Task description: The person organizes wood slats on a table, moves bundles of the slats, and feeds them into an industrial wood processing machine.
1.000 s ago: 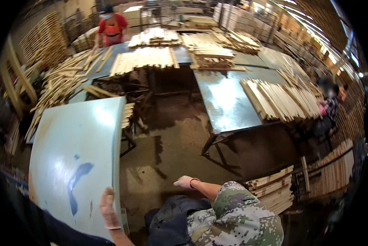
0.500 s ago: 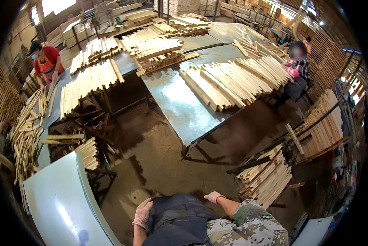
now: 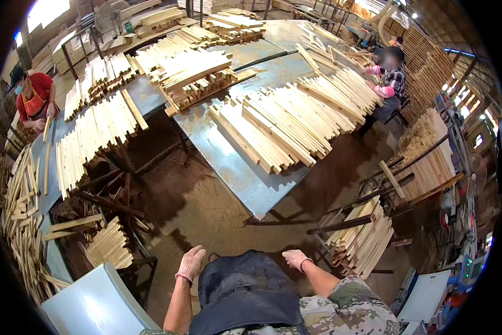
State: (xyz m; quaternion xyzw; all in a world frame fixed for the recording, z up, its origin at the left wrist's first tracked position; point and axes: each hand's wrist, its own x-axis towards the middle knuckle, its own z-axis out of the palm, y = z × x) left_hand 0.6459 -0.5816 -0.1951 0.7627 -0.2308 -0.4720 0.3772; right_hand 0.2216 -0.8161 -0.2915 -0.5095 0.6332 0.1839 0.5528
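Note:
My left hand, in a pale knitted glove, hangs beside the dark apron with its fingers loosely bent and apart. It holds nothing that shows. On the other side of the apron is my right hand, gloved likewise, its fingers loosely extended and nothing visible in them. Both hands are in the air above the floor, apart from the wood. Ahead of them stands a metal-topped table bearing a wide row of pale wooden strips. A short stack of strips sits on a low rack nearest my right hand.
A pale curved panel stands at the lower left, near a small stack of strips. Loose offcuts heap along the left. One co-worker is at the left table, another at the far right. Machinery lines the right.
The table and its wood appear closer, and the view has shifted. My hands remain beside the apron, slightly higher in the picture. The co-worker on the right has an arm reaching to the strips.

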